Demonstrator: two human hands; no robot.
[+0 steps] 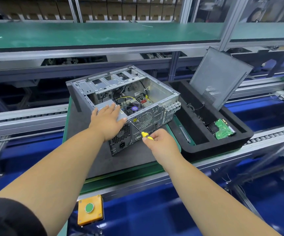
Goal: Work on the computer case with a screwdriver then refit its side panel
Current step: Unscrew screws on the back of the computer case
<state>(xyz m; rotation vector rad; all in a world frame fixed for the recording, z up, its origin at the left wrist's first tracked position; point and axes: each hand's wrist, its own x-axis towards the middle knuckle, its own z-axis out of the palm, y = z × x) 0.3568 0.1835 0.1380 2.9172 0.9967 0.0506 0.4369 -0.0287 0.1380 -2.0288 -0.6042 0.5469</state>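
Computer case: lying open-side up on a dark mat
Left hand: resting flat, fingers straight, on the case's near top edge
Right hand: gripping a yellow-handled screwdriver; its tip is touching the rear panel's upper edge
Side panel: leaning upright in a black foam tray, right of the case

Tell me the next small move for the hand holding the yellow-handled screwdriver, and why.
Probably keep turning the yellow-handled screwdriver on that screw spot. Its tip sits at the upper rear edge of the open grey metal computer case, the right hand grips the handle, and the left hand lies flat on the case, steadying it. The dark mesh side panel leans in the black foam tray, not yet refitted.
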